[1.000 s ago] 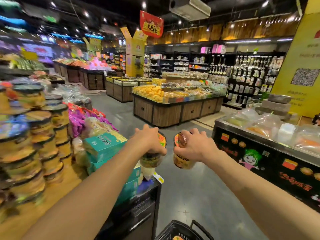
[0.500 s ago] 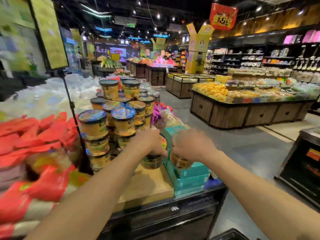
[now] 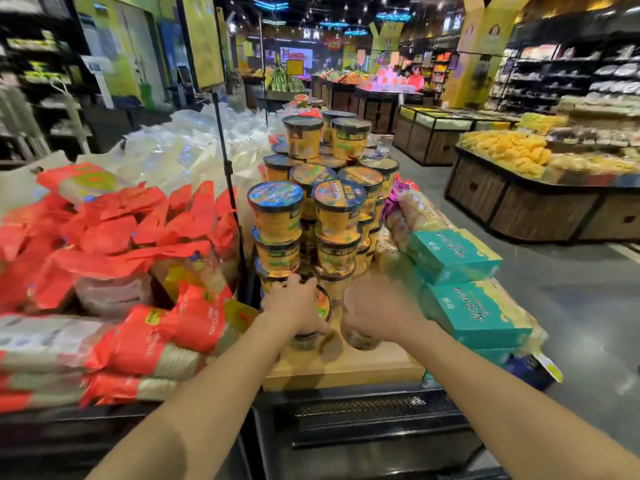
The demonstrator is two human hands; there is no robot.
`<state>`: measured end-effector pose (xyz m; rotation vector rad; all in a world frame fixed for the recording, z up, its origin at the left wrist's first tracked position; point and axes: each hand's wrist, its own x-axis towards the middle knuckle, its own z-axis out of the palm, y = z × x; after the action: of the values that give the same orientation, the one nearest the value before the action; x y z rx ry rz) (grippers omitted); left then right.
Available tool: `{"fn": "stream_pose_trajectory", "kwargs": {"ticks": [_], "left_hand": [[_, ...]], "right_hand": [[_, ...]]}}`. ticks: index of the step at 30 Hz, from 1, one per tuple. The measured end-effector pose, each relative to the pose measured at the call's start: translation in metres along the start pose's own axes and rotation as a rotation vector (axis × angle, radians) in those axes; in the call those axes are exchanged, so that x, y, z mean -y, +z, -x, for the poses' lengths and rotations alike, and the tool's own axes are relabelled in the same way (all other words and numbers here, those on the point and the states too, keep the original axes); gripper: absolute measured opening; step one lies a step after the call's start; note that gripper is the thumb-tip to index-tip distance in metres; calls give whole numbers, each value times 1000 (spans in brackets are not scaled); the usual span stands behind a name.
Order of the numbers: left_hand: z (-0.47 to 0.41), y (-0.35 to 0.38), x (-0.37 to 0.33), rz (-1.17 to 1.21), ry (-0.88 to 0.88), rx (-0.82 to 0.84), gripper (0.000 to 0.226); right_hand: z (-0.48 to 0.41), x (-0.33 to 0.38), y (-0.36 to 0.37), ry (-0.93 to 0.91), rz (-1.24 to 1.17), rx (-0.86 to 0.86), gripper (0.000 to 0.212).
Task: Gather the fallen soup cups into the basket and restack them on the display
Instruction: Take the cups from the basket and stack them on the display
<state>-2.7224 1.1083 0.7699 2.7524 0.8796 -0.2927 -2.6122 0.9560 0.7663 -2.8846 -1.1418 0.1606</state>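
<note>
A tall stack of yellow soup cups (image 3: 323, 199) with dark lids stands on a wooden display board (image 3: 346, 367). My left hand (image 3: 294, 304) grips one soup cup (image 3: 320, 306) from above, low over the board just in front of the stack. Beside it, my right hand (image 3: 377, 311) grips a second soup cup (image 3: 360, 337) the same way, its base close to the board. Both held cups are mostly hidden by my fingers. The basket is out of view.
Red snack bags (image 3: 138, 244) pile up left of the stack, teal boxes (image 3: 464, 289) right of it. A thin black sign pole (image 3: 227, 168) rises just left of the cups. Wooden produce bins (image 3: 540, 202) stand across the grey aisle on the right.
The view has swung left from the aisle to the display. Both hands have carried their cups down toward the board in front of the stack. The basket has dropped out of view.
</note>
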Motion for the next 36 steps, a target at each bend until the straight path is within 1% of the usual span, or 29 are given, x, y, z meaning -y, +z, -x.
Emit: {"fn": "stream_pose_trajectory", "kwargs": {"ticks": [4,10,19,28,36], "left_hand": [[-17,27,13,64,-24,20,110],[-39,59,23,63,-50,57,110],[-63,90,27,82,-104,73,112],[-68,98,27,65,-115,78,109],[-61,99,28,63,-98,64,106]], "right_hand": [[-22,3,32,-42,31,41,101],[-45,0,68,-90,36,92,100],[-66,-2,104,-149,53,134,103],[-73,-3,120,-186,76,97,102],[-69,-8,116,-174,47,110,102]]}}
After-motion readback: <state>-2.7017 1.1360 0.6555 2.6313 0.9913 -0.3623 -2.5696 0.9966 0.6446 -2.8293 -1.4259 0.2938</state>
